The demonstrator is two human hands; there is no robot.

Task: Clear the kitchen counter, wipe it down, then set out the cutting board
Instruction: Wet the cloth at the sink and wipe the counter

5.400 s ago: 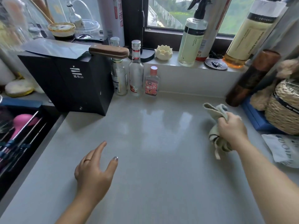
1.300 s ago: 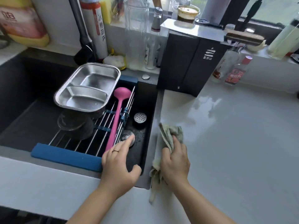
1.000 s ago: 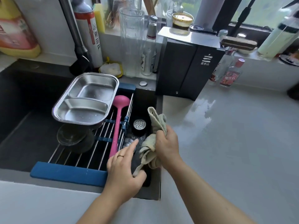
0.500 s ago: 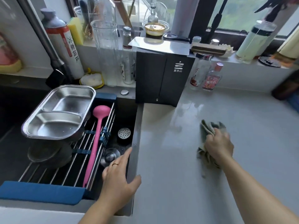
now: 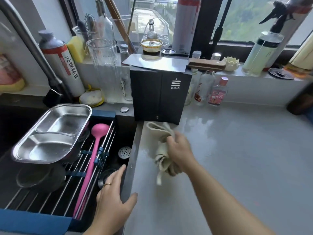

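A home kitchen. Left of the left hand (image 5: 111,206) a dark sink (image 5: 10,119) holds a wire rack (image 5: 55,199) with a steel divided tray (image 5: 50,133) and pink ladle (image 5: 94,153). Beyond the right hand (image 5: 181,150), bottles (image 5: 203,89) and a spray bottle (image 5: 260,53) crowd the windowsill (image 5: 254,77) above the grey counter (image 5: 237,158).

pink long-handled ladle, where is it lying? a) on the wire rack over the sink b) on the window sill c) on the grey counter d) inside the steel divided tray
a: the pink long-handled ladle lies along the bars of the wire rack over the dark sink, beside the steel divided tray, not in it.
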